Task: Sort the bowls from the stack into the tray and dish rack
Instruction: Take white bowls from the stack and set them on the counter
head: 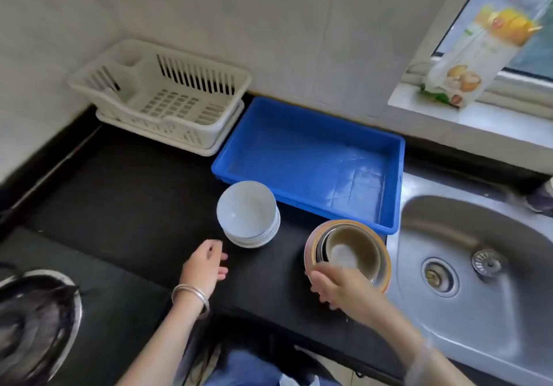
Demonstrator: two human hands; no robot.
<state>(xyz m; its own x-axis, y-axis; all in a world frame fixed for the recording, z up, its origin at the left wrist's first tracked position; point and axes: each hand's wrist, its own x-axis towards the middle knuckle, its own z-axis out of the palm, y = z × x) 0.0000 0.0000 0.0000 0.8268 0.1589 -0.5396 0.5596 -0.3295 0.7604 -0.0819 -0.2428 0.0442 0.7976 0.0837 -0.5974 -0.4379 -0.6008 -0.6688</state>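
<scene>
Black stone counter point(134, 206) carries everything. Nearest, the left hand point(206, 266), a bracelet point(191, 294) on its wrist, hovers just beside the stack of white bowls point(248, 215) with its fingers loosely curled and apart, holding nothing. The right hand point(338, 290) is at the near rim of the second stack, brown and metal bowls point(350, 254) nested inside one another. It is blurred, so I cannot tell whether its fingers are clamped on the rim or only touching it. That stack stands right at the counter's edge beside the sink point(478, 266). A tug on one side of the rim could probably tip it toward the basin, or lift several nested bowls at once if they stick together. The white stack looks slightly uneven, so a careless nudge from the left hand might slide the top bowl off. Further back, the blue tray point(299, 152) holds nothing, and only its shiny floor shows. Beyond it, against the wall, the cream dish rack point(167, 101) is likewise bare inside. No bowl has been sorted yet.
</scene>
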